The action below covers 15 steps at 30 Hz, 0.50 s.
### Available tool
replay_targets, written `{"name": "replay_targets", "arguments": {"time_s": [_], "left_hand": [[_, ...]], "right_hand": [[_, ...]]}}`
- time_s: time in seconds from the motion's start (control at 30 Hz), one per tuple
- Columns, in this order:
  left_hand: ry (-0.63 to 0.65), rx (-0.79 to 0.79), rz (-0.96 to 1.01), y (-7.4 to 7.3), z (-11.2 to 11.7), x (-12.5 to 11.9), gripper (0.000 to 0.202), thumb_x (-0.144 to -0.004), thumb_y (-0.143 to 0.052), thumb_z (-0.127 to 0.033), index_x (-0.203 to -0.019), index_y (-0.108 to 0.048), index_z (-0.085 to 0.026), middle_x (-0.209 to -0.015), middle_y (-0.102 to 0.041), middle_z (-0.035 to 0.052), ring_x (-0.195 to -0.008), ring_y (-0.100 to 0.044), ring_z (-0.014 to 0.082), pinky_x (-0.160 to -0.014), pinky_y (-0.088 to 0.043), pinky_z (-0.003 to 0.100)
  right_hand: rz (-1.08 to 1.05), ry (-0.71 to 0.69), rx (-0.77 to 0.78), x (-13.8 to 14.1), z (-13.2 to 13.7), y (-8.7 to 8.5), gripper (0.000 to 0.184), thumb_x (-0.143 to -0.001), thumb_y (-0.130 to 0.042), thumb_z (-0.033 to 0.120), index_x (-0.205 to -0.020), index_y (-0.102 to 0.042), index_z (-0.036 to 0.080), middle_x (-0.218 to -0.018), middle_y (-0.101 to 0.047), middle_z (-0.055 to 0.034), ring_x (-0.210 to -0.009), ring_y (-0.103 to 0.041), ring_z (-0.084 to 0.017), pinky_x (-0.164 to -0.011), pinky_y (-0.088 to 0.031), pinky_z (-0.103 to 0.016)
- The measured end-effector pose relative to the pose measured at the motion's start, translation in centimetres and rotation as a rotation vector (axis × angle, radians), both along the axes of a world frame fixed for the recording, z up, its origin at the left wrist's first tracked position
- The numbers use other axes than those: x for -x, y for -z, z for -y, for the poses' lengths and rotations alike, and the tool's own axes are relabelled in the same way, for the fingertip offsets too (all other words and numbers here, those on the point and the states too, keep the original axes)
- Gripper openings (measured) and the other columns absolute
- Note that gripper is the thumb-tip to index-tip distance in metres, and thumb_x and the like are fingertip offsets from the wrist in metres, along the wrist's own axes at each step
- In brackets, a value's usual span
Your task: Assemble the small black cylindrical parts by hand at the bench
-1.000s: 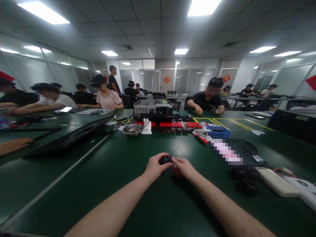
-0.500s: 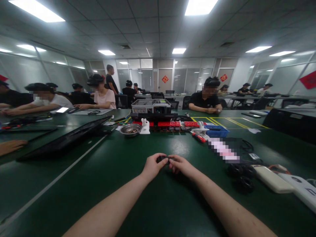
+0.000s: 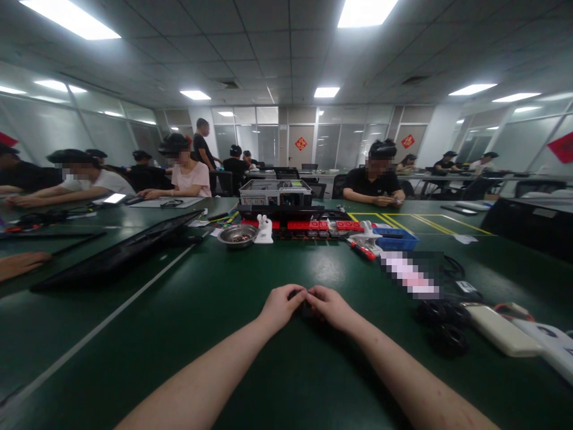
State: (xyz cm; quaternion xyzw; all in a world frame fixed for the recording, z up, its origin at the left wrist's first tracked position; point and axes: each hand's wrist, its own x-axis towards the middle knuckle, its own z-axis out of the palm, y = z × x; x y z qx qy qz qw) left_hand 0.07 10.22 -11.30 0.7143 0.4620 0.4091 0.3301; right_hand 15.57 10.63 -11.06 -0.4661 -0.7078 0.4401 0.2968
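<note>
Both my hands meet over the green table [image 3: 188, 310] in front of me. My left hand [image 3: 280, 306] and my right hand [image 3: 330, 306] are curled with fingertips touching, pinched together on a small black part [image 3: 304, 308] that is almost wholly hidden between them. Both forearms reach in from the bottom edge.
Black rings [image 3: 441, 322] and white flat devices [image 3: 501, 328] lie to the right. Farther off stand a metal bowl [image 3: 238, 235], red blocks [image 3: 313, 226], a blue tray [image 3: 396, 239], a red-handled tool [image 3: 363, 251] and an open computer case [image 3: 276, 193]. A black panel [image 3: 120, 254] lies left. Several people sit around.
My hands have closed in around the small black part and sunk slightly toward the table; the part showed plainly a second ago and is mostly covered by my fingers at present.
</note>
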Motion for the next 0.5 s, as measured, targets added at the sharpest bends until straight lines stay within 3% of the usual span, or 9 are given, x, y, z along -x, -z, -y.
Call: {"name": "replay_targets", "arguments": {"time_s": [0.1,0.17,0.27,0.37,0.5], "left_hand": [[0.030,0.121,0.119,0.5,-0.6,0.0,0.040,-0.072,-0.042,-0.047,-0.085,-0.061,-0.014,-0.079,-0.063,0.0057,-0.067,-0.057,0.0157,-0.058,-0.044,0.025],[0.027,0.180,0.182,0.8,-0.8,0.0,0.042,-0.071,-0.042,-0.049,-0.085,-0.059,-0.013,-0.078,-0.063,0.0057,-0.061,-0.057,0.0143,-0.052,-0.044,0.023],[0.019,0.185,0.198,1.0,-0.8,-0.1,0.039,-0.069,-0.046,-0.046,-0.084,-0.059,-0.013,-0.074,-0.062,0.0046,-0.057,-0.055,0.0129,-0.049,-0.043,0.022],[-0.003,0.118,0.151,0.6,-0.4,-0.1,0.034,-0.068,-0.050,-0.041,-0.085,-0.059,-0.013,-0.072,-0.062,0.0038,-0.059,-0.056,0.0132,-0.053,-0.044,0.023],[-0.074,-0.041,0.017,-0.2,0.3,0.1,0.029,-0.067,-0.052,-0.039,-0.084,-0.062,-0.017,-0.076,-0.063,0.0033,-0.069,-0.056,0.0153,-0.063,-0.043,0.025]], "right_hand": [[0.052,0.021,-0.264,0.1,0.4,-0.6,0.022,-0.069,-0.055,0.027,-0.088,-0.051,0.017,-0.070,-0.054,0.0004,-0.062,-0.049,-0.010,-0.057,-0.039,-0.022],[0.061,0.049,-0.310,0.2,0.6,-0.8,0.026,-0.067,-0.057,0.023,-0.091,-0.051,0.018,-0.074,-0.054,0.0006,-0.064,-0.048,-0.010,-0.060,-0.040,-0.023],[0.016,0.053,-0.228,0.4,0.5,-0.5,0.032,-0.066,-0.057,0.025,-0.096,-0.048,0.018,-0.078,-0.054,-0.0004,-0.064,-0.049,-0.010,-0.058,-0.042,-0.023],[-0.091,0.042,-0.030,0.4,0.2,-0.1,0.036,-0.071,-0.050,0.037,-0.101,-0.043,0.018,-0.073,-0.052,-0.0003,-0.056,-0.048,-0.010,-0.044,-0.041,-0.020],[-0.176,0.100,0.154,0.3,-0.2,0.3,0.034,-0.076,-0.035,0.048,-0.084,-0.047,0.017,-0.062,-0.051,0.0003,-0.043,-0.043,-0.008,-0.031,-0.035,-0.017]]}}
